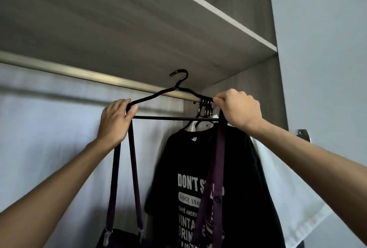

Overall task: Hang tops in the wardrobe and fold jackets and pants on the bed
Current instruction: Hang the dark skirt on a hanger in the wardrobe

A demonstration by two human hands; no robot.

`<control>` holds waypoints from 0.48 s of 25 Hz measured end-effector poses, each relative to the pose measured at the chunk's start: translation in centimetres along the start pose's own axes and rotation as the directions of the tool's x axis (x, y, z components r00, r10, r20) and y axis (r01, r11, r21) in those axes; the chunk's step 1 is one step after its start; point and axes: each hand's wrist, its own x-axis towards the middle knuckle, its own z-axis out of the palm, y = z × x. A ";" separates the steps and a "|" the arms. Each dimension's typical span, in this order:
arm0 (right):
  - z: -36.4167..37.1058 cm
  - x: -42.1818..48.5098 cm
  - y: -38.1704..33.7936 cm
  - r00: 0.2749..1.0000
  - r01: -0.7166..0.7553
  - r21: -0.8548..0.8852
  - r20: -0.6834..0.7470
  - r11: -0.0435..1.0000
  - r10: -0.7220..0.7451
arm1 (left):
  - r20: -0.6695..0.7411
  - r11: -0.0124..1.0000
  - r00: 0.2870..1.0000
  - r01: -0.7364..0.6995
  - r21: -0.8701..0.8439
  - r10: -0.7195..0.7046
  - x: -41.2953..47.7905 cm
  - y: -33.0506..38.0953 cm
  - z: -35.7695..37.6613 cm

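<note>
I hold a black hanger (174, 117) up in front of the wardrobe rail (99, 76), its hook free and level with the rail. My left hand (116, 120) grips the hanger's left shoulder, where a dark purple strap (133, 168) of a strappy top loops over it. My right hand (237, 109) pinches the hanger's right shoulder and the other purple strap (215, 168). The top's body hangs low at the bottom edge, mostly out of view. A black printed T-shirt (198, 188) hangs on the rail at the right end.
Several black hanger hooks (206, 104) crowd the rail's right end, with a white garment (288, 188) behind the T-shirt. A wood-grain shelf (139, 19) sits just above the rail. The wardrobe's right side panel (248, 81) is close by. The rail's left stretch is bare.
</note>
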 end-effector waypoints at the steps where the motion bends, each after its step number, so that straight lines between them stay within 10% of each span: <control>1: 0.8 0.1 0.2 1.000 -0.019 -0.013 -0.010 1.000 0.019 | 0.038 1.000 0.999 0.010 -0.027 -0.009 -0.2 -0.3 1.4; 12: 9.3 0.8 1.7 0.994 -0.093 -0.245 -0.076 0.965 0.076 | 0.449 0.924 0.890 0.233 -0.304 -0.077 -1.4 -1.0 16.5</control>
